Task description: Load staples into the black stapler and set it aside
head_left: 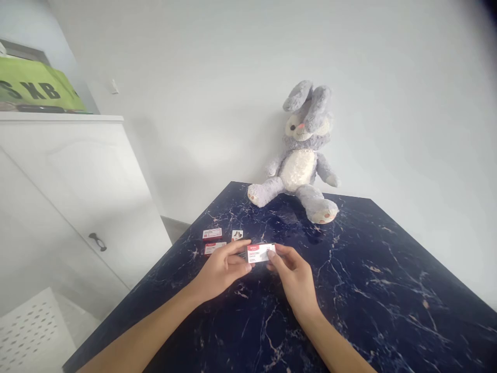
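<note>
A small red-and-white box with printed lettering is held level between my two hands, just above the table. My right hand pinches its right end, thumb on the front face. At its left end are the curled fingers of my left hand. Something thin and dark shows between the left fingers and the box, too small to make out. Beyond my left hand lie a similar red-and-white box, partly covered by the hand, another such box, and a small white piece with a dark picture.
The dark blue marbled table stands against a pale wall. A grey plush rabbit sits at its back edge. To the left are a white cabinet with a green bag on top, and a white perforated surface low down.
</note>
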`<state>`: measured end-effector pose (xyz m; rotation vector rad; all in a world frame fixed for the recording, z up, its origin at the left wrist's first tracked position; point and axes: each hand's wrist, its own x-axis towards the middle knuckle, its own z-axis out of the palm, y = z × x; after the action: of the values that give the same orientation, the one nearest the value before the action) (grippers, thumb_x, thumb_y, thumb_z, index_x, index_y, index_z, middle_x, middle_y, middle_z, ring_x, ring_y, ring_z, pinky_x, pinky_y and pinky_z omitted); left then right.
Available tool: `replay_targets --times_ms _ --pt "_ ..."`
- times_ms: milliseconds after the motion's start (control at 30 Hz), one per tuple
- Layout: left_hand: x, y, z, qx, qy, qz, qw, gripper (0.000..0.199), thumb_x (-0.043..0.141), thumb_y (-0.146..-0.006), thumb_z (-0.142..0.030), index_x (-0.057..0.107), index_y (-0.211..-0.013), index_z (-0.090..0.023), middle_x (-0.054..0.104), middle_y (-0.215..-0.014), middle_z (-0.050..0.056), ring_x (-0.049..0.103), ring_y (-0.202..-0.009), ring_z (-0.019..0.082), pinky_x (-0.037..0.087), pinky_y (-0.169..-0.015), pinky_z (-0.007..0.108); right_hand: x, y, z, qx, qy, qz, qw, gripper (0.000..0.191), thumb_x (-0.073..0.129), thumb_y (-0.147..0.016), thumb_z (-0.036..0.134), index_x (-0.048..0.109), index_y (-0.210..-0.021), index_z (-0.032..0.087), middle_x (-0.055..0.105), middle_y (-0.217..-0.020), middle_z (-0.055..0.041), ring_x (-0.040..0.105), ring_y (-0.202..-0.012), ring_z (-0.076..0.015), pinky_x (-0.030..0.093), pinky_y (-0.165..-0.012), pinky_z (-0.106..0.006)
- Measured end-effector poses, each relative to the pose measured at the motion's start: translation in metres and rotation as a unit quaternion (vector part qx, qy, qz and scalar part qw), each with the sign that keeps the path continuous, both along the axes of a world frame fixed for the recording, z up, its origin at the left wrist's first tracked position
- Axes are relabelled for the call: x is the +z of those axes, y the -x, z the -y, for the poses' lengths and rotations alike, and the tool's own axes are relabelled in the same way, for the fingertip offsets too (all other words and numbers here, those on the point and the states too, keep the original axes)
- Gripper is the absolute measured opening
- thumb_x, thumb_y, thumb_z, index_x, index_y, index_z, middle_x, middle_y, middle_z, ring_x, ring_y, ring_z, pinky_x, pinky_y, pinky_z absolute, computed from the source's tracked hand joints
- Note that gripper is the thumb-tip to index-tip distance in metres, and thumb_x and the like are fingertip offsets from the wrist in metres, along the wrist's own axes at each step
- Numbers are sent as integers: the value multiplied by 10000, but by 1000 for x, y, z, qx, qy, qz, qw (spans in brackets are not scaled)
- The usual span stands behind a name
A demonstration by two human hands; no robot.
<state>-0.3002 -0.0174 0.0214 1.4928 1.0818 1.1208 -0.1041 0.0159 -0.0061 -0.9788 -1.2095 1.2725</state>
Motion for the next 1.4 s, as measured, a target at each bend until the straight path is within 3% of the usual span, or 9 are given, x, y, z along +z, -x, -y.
replay_targets --times_ms 367,533,667,833,933,1033,1200,1333,1400 --pt "27 25 -3 32 -83 -122 989 504 690 -859 -377 567 -1332 -254 693 -1181 64 682 -1008 242 561 -893 383 11 9 20 183 51 -98 977 481 658 -891 417 559 -1352 323 581 -1388 -52 633 -1116 -266 559 -887 -417" --pt "28 31 -3 -12 -87 -132 987 485 733 -820 -326 606 -1279 -232 696 -1166 76 678 -1010 241 547 -897 372 0 16 18 94 82 -138 982 326 667 -872 463 701 -1099 231 710 -1084 -63 662 -909 -204 553 -834 -358" --pt "25 29 -2 -33 -80 -147 985 471 743 -803 -289 615 -1252 -232 722 -1092 61 688 -940 217 543 -867 360 -7 16 13 52 75 -127 988 295 698 -844 468 721 -975 205 713 -1055 -60 639 -843 -178 540 -759 -306" --pt "20 22 0 10 -95 -211 973 454 760 -789 -337 615 -1212 -257 733 -1007 28 682 -813 183 538 -731 303 -6 14 14 67 72 -126 987 383 673 -864 467 699 -1145 208 722 -1075 -81 655 -867 -201 543 -809 -359" --pt "15 21 -1 64 -140 -268 951 446 761 -789 -369 613 -1199 -274 730 -978 14 667 -764 173 516 -680 287 -5 13 17 99 71 -144 982 496 675 -872 421 576 -1336 278 686 -1213 -69 659 -990 -236 541 -868 -406" --pt "11 22 -2 96 -198 -308 925 432 772 -782 -363 622 -1178 -278 714 -1036 19 669 -858 189 514 -752 300 -4 14 21 114 53 -150 981 537 658 -892 370 480 -1398 352 621 -1336 -40 619 -1139 -262 527 -925 -443" --pt "8 23 -2 108 -230 -319 913 406 758 -801 -371 614 -1168 -275 698 -1063 24 658 -924 203 504 -796 315 1 13 23 147 36 -125 980 491 647 -890 324 529 -1367 339 551 -1424 -46 530 -1274 -295 498 -990 -480" --pt "18 26 -2 131 -235 -309 912 374 736 -809 -420 638 -1131 -256 679 -1059 38 639 -953 220 491 -834 335 4 12 25 152 30 -106 982 603 646 -879 342 435 -1444 358 521 -1454 -54 559 -1226 -289 517 -947 -466" --pt "25 36 -5 178 -227 -295 911 356 690 -841 -445 640 -1137 -254 663 -1085 46 629 -979 223 488 -851 334 5 13 26 143 21 -71 987 563 631 -888 381 462 -1423 344 536 -1437 -62 602 -1138 -276 527 -891 -429"
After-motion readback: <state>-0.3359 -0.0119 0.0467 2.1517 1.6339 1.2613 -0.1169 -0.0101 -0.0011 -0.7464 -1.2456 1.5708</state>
